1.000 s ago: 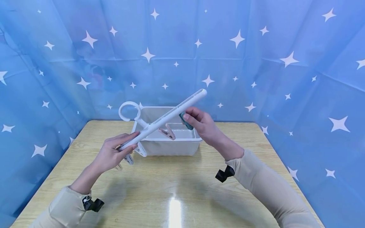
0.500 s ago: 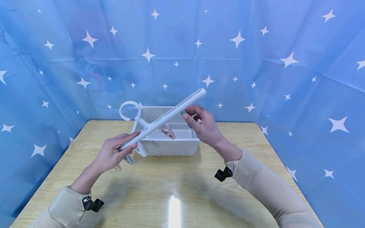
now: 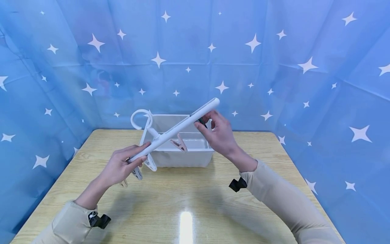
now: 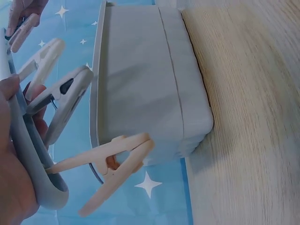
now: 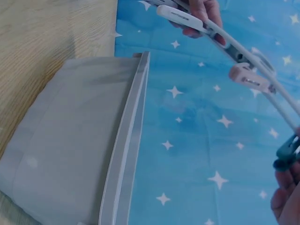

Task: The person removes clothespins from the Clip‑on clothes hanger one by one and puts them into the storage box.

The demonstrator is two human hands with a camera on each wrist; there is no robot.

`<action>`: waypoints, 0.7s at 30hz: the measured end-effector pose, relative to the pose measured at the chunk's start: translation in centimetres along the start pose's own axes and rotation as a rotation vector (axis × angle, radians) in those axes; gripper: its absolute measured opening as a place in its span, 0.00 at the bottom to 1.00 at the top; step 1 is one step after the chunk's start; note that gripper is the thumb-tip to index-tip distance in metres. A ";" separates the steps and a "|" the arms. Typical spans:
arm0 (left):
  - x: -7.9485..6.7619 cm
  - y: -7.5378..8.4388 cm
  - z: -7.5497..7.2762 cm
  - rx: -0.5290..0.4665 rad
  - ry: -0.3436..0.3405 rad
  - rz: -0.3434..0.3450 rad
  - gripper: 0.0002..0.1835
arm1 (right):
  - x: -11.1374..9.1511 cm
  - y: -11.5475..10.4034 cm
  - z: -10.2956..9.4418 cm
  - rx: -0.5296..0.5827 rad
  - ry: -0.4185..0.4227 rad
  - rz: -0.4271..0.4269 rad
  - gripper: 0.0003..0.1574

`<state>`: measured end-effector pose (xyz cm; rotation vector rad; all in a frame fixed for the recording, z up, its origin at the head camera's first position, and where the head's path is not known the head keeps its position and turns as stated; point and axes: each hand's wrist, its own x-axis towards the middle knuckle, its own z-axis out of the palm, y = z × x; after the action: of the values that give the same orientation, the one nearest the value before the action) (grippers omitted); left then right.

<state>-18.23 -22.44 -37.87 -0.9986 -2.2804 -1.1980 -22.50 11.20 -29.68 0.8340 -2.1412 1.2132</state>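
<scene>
A white clip hanger (image 3: 179, 127) is held aslant above the table, its right end higher, its round hook (image 3: 141, 118) to the left. My left hand (image 3: 117, 166) grips the bar near its lower end. My right hand (image 3: 219, 132) pinches a dark green clothespin (image 5: 287, 149) right at the bar's underside, near the raised end. A pink clothespin (image 3: 179, 143) hangs from the bar between the hands. By my left hand are a white clothespin (image 3: 150, 163), a grey one (image 4: 77, 89) and a peach-coloured one (image 4: 112, 151). Fingers partly hide the green clothespin.
Behind the hanger a pale grey plastic basket (image 3: 182, 159) stands on the wood-grain table (image 3: 158, 210). A blue curtain (image 3: 195, 44) with white stars surrounds the table's back and sides. Both sleeves carry black wrist cameras (image 3: 237, 185).
My right hand has brought the green clothespin up against the bar. The hanger's raised end has dipped slightly and its hook has shifted a little right. My left hand keeps its grip.
</scene>
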 end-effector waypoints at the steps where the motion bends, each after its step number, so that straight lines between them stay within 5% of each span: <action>1: 0.0 0.0 0.0 -0.004 0.002 0.002 0.30 | 0.0 0.0 -0.1 -0.005 -0.001 0.007 0.07; 11: 0.1 0.3 0.1 0.011 0.030 -0.012 0.30 | 0.1 0.2 -0.3 0.105 -0.066 0.170 0.15; 16: 0.1 0.3 -0.1 0.017 0.035 -0.011 0.29 | 0.1 0.2 -0.5 0.134 -0.080 0.208 0.26; 21: 0.1 0.4 -0.2 0.012 0.052 -0.010 0.29 | -0.1 0.0 -0.7 0.122 -0.105 0.246 0.27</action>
<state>-18.02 -22.40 -37.54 -0.9421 -2.2518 -1.1993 -22.34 11.84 -29.46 0.7131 -2.3268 1.4649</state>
